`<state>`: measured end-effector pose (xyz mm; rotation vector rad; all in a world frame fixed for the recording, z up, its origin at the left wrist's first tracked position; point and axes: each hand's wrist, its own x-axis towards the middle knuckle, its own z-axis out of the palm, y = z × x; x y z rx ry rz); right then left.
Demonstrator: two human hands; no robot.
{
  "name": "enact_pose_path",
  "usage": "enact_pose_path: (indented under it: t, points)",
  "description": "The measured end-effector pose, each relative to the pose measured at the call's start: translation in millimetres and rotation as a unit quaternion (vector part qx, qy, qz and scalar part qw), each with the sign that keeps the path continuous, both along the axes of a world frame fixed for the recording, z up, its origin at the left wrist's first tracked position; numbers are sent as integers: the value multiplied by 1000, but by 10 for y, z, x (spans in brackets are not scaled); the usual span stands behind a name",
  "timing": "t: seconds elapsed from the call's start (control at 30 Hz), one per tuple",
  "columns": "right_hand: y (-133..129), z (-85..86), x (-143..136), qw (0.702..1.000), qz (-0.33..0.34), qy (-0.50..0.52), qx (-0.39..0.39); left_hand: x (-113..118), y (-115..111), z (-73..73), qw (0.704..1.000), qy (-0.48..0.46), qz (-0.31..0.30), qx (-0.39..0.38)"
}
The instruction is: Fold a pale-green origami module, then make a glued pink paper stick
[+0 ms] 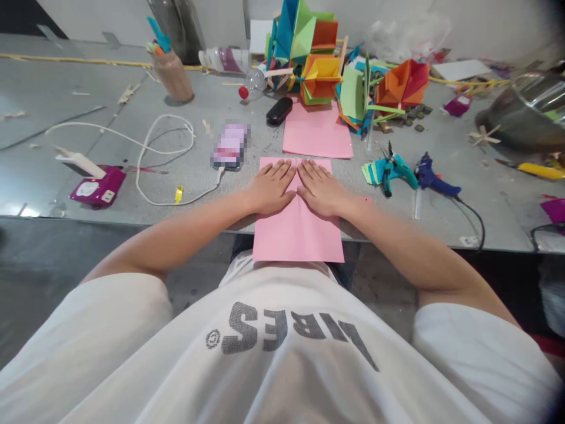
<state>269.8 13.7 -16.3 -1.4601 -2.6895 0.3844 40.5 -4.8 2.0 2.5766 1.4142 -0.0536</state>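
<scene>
A pink sheet of paper (298, 238) with a crease down its middle lies at the table's front edge, its near part hanging over toward my shirt. My left hand (274, 187) rests flat on the sheet's left half, fingers stretched forward. On the right half lies my right hand (320, 188), also flat with the fingers extended. The two hands nearly meet at the crease and hold nothing. Just beyond them sits more pink paper (318, 132), partly beneath folded colored paper shapes (321, 76).
Left are a phone (231, 144) on a white cable, a purple power block (97, 187) and a cup (173, 76). Pliers (391, 168), a blue glue gun (435, 178) and a yellow cutter (542, 171) lie right. A black case (279, 111) and metal pot (525, 118) stand farther back.
</scene>
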Motion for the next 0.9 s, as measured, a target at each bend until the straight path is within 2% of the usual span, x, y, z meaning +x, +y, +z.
enact_pose_path:
  t: [0.2, 0.53, 0.9]
  points:
    - [-45, 33, -34, 1000, -14, -17, -2, 30, -28, 49, 1000, 10, 7, 8]
    - [-67, -24, 2, 1000, -14, 7, 16, 64, -49, 30, 1000, 7, 17, 5]
    - [-118, 33, -18, 1000, -22, 1, 11, 105, -84, 22, 999, 1, 40, 2]
